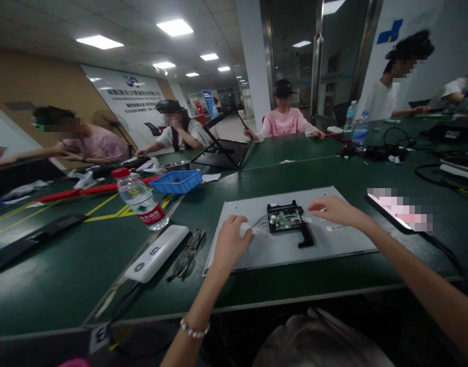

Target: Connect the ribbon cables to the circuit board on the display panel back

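A flat grey panel [264, 255] lies on the green table in front of me. On its middle sits a black bracket [306, 237] framing a green circuit board [285, 220], with thin cables running out to the left. My left hand [232, 237] is over the panel's left part, its thumb and fingers curved around a small clear piece [255, 231] at the cable ends; whether it grips that piece is unclear. To the right of the board, my right hand [331, 210] has its fingertips together near a small pale tab [307, 219]; anything between them is too small to name.
Left of the panel are glasses [188, 255], a white power bank [157, 253], a water bottle [142, 201] and a blue tray [176, 182]. A phone [394, 214] lies to the right. Several people sit around the table.
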`<move>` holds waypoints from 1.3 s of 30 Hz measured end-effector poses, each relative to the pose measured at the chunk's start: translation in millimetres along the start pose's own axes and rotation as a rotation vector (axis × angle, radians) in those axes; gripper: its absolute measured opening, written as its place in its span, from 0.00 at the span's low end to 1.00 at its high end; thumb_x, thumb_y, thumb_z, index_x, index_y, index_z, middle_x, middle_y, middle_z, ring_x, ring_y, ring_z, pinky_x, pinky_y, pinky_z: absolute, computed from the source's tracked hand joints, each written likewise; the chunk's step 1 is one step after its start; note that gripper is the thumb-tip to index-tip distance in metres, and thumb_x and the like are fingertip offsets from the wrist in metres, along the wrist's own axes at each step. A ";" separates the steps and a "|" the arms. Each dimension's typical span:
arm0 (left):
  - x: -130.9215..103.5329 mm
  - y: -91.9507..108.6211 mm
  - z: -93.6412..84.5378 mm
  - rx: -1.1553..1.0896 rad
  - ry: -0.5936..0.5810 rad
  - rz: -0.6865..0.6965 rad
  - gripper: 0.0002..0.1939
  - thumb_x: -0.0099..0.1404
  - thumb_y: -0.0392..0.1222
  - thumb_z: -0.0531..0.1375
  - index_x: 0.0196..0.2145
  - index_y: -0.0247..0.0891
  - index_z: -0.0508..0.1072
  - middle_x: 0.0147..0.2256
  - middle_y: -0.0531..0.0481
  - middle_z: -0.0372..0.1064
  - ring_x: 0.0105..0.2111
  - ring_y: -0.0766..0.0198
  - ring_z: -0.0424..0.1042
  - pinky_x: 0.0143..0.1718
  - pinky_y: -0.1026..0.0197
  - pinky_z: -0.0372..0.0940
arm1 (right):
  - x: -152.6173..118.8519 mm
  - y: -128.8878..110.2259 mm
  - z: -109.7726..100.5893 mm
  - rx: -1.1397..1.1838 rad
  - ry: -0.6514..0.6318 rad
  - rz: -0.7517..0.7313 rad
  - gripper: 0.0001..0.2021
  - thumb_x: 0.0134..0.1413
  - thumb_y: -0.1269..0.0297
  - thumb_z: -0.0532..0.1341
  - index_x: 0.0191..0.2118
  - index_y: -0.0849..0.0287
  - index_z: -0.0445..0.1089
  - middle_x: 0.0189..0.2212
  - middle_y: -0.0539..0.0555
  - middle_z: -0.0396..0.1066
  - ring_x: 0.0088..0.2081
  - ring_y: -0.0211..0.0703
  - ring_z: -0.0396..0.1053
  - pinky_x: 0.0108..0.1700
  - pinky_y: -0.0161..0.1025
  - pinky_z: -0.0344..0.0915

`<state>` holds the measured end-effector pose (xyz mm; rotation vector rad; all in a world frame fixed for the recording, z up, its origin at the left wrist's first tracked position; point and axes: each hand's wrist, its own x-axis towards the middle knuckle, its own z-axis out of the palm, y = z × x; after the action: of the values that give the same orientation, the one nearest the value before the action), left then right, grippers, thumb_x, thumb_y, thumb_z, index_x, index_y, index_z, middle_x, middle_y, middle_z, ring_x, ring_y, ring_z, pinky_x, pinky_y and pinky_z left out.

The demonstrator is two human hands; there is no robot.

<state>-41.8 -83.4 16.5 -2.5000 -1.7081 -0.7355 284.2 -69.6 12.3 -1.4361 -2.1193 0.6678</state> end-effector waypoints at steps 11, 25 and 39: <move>-6.8 48.9 10.1 0.354 -0.160 0.124 0.07 0.61 0.38 0.56 0.39 0.39 0.70 0.39 0.42 0.67 0.41 0.52 0.65 0.39 0.54 0.58 | 19.6 23.6 16.8 0.030 -0.114 0.076 0.13 0.46 0.64 0.61 0.39 0.60 0.75 0.36 0.56 0.75 0.37 0.46 0.72 0.41 0.40 0.66; -0.9 21.9 -34.3 0.407 0.112 0.096 0.13 0.67 0.35 0.49 0.39 0.39 0.72 0.41 0.45 0.71 0.44 0.52 0.65 0.43 0.53 0.54 | 18.9 35.7 19.4 0.146 -0.072 0.096 0.08 0.47 0.64 0.60 0.33 0.61 0.73 0.32 0.55 0.75 0.35 0.44 0.72 0.40 0.39 0.67; 18.2 -0.5 -8.6 0.088 -0.135 0.116 0.12 0.65 0.39 0.51 0.39 0.38 0.73 0.41 0.47 0.72 0.43 0.59 0.69 0.48 0.60 0.60 | 18.9 43.7 14.8 0.095 -0.082 0.162 0.08 0.47 0.66 0.60 0.34 0.61 0.73 0.32 0.55 0.75 0.36 0.44 0.72 0.40 0.37 0.65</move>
<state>-40.1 -69.6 31.1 -2.6150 -1.5783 -0.4821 299.0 -39.4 -24.5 -1.5629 -2.0168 0.8905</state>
